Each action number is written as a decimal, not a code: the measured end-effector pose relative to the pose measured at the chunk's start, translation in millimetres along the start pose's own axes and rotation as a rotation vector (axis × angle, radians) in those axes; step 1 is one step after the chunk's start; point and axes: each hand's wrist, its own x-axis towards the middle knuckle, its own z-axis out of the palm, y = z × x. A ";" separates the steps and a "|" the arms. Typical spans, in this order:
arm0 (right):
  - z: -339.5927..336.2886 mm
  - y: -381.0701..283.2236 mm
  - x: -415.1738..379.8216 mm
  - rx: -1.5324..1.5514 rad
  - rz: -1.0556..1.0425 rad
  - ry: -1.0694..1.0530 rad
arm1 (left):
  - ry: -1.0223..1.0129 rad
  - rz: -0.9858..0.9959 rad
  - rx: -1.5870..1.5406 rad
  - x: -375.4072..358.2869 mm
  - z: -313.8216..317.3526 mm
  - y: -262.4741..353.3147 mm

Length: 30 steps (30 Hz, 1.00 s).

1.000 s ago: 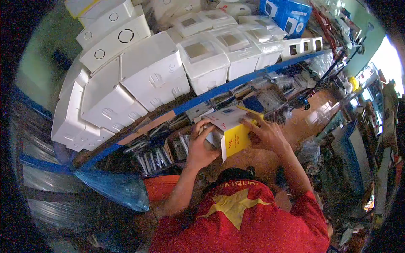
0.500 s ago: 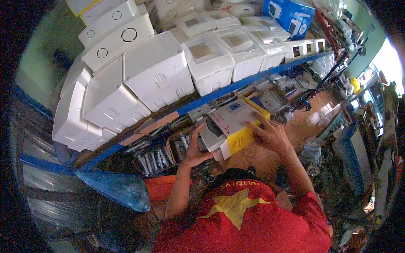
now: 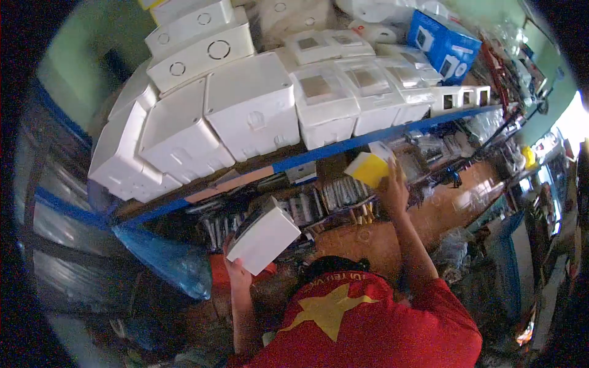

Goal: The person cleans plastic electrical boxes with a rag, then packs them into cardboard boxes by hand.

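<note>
Blue-edged shelf point(image 3: 343, 146), white cases point(image 3: 253, 119) stacked, apparently to save room; before it, left grip point(image 3: 238, 273) curls round a white box point(image 3: 265, 238), right grip point(image 3: 394, 193) clasps a yellow-and-white carton point(image 3: 369, 169), seemingly spaced for clearance.

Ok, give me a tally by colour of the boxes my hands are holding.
White box, in your left hand: 1
Yellow-and-white box, in your right hand: 1
Total: 2
</note>
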 end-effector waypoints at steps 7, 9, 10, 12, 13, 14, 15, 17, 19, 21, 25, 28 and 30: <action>56.7 -42.8 0.0 0.269 -0.131 -0.245 | 0.033 0.385 0.196 -13.1 64.6 17.5; 66.2 -24.7 -23.7 0.629 -0.080 -0.161 | 0.027 0.439 0.313 -17.3 99.8 30.9; 71.2 -3.7 -36.0 0.854 -0.017 -0.168 | 0.018 0.457 0.382 -22.4 112.7 37.4; 56.2 3.5 -49.3 1.241 0.172 -0.266 | -0.071 0.663 0.622 -28.3 143.7 50.6; 12.0 -14.6 -51.1 1.396 0.292 -0.357 | -0.138 0.761 0.731 -30.2 159.7 50.9; -21.9 -27.3 -52.3 1.547 0.413 -0.438 | -0.187 0.800 0.729 -31.3 176.1 46.5; -34.5 -32.3 -56.8 1.644 0.494 -0.436 | -0.239 0.837 0.722 -33.8 192.7 40.0; -80.2 -57.4 -69.2 1.837 0.736 -0.360 | -0.298 0.846 0.724 -43.9 217.0 15.1; -101.2 -41.2 -81.0 1.941 0.809 -0.346 | -0.305 0.777 0.710 -55.4 237.6 2.2; -103.1 -13.8 -85.0 2.031 0.453 -0.403 | -0.363 0.747 0.722 -58.9 251.8 -7.2; -117.9 24.1 -77.4 1.725 0.397 -0.281 | -0.599 0.575 0.700 -61.1 259.4 -8.6; -109.6 63.4 -49.3 1.716 0.142 -0.399 | -0.574 0.283 0.661 -72.0 288.4 -5.5; -141.5 71.8 -45.9 1.720 0.042 -0.463 | -0.556 0.124 0.724 -77.3 307.3 -1.1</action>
